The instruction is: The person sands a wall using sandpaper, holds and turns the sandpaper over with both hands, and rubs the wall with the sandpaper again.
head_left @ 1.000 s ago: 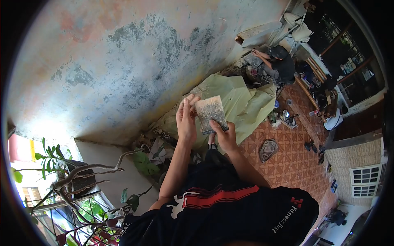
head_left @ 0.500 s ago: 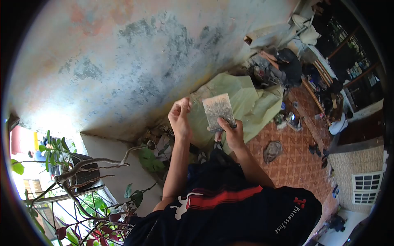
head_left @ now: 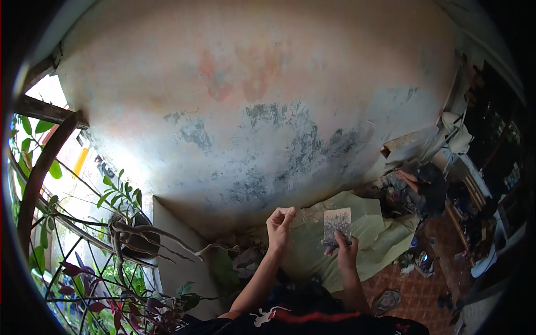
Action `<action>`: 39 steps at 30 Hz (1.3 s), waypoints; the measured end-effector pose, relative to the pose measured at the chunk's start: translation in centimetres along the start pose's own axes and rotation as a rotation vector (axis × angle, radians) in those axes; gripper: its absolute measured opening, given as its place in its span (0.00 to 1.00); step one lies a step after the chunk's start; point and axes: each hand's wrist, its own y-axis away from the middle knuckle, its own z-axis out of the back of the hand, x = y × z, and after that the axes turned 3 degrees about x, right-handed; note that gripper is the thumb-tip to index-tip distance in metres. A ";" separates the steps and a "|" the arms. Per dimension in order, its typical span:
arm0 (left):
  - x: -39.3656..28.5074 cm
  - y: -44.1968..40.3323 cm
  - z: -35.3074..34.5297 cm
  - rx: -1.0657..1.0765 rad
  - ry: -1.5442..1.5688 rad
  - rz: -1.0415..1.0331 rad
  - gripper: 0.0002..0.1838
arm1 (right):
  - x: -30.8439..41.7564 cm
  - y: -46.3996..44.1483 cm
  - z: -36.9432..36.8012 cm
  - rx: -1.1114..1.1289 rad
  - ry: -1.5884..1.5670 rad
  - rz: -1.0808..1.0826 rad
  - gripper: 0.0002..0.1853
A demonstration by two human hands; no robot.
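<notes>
My right hand (head_left: 345, 251) grips a flat rectangular piece (head_left: 337, 224) by its lower edge, thumb across its face. The piece is pale at the top and speckled grey-black below. To the left of it, apart from it, my left hand (head_left: 280, 224) is raised with its fingers closed together; whatever they may hold is too small to make out. Behind both hands lies a pale green sheet (head_left: 368, 218) at the foot of the wall.
A blotchy, peeling wall (head_left: 223, 111) fills the view ahead. Branches and a potted plant (head_left: 137, 240) stand at the left. Another person (head_left: 429, 190) crouches at the right, near wooden poles (head_left: 459, 226). A crumpled bag (head_left: 387, 301) lies on the tiled floor.
The view has tilted up towards the wall, so the hands sit lower in it. My left hand has drawn away from the flat piece, which my right hand still holds.
</notes>
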 end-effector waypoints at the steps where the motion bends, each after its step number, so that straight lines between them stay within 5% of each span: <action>1: 0.0 -0.3 0.3 -0.005 -0.015 -0.017 0.09 | 0.0 -0.1 0.2 -0.007 0.014 -0.011 0.15; 5: -1.3 -3.0 1.0 -0.075 -0.073 -0.103 0.13 | -0.2 -1.1 0.3 0.003 0.080 0.098 0.16; 8: -4.0 -7.6 1.6 -0.236 -0.136 -0.235 0.19 | -0.6 -2.6 2.3 0.027 0.798 0.380 0.18; 12: -11.1 -16.0 1.8 -0.441 -0.230 -0.503 0.24 | 1.1 -3.7 2.7 0.052 1.177 0.359 0.18; 14: -14.6 -21.3 2.2 -0.489 -0.445 -0.817 0.23 | 1.4 -4.4 3.0 0.065 1.200 0.377 0.17; 15: -15.7 -24.8 3.5 -0.520 -0.507 -0.805 0.19 | 1.6 -4.8 3.0 0.070 1.213 0.387 0.17; 17: -19.4 -29.5 2.7 -0.698 -1.076 -1.160 0.15 | 2.3 -6.0 2.9 0.065 1.123 0.481 0.15; 23: -24.3 -43.1 5.3 -0.611 -1.675 -1.280 0.38 | 3.6 -12.2 1.2 0.125 1.092 0.659 0.25; 28: -23.7 -44.5 5.7 -0.717 -1.728 -1.293 0.37 | 5.3 -20.3 -6.1 0.183 1.116 0.898 0.29; 32: -23.7 -44.3 6.0 -0.712 -1.690 -1.344 0.34 | 7.8 -30.1 -15.6 0.210 1.125 1.302 0.32; 39: -23.6 -44.3 6.5 -0.679 -1.643 -1.345 0.34 | 13.5 -43.2 -31.9 -0.105 1.209 1.655 0.26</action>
